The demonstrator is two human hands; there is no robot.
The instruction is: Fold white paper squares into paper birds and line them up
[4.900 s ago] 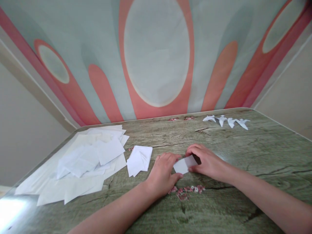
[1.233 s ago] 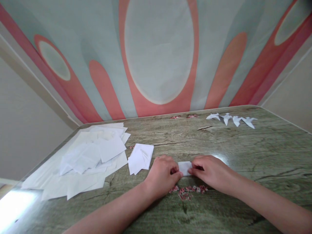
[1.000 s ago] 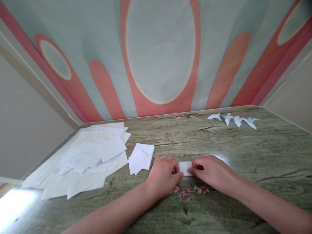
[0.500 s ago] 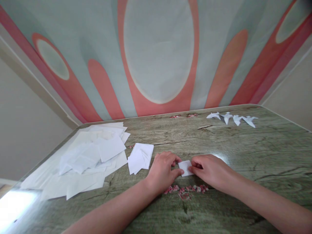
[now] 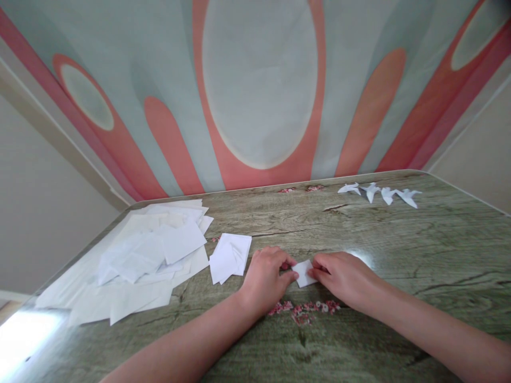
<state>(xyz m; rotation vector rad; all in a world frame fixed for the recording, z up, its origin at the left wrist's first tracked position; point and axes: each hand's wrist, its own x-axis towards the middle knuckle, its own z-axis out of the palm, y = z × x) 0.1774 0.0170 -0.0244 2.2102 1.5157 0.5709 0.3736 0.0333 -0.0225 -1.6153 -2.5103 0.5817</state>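
Note:
Between my hands, just above or on the tabletop, is a small white folded paper square (image 5: 304,273). My left hand (image 5: 268,276) pinches its left edge between thumb and fingers. On the opposite side, my right hand (image 5: 339,274) grips the right edge, thumb in front and fingers curled. The fingertips cover parts of both edges, so the folds there are hidden. Left of my left hand lies a small stack of white paper squares (image 5: 224,263), fanned slightly apart.
A large spread of loose white sheets (image 5: 139,255) covers the left side of the wooden-patterned table (image 5: 279,218). Several folded paper birds (image 5: 387,195) stand in a row at the back right. Behind the table rises a wall with a red and grey pattern (image 5: 261,80).
The paper square has turned slightly, its right side now a little higher. Both hands keep their hold and have barely shifted.

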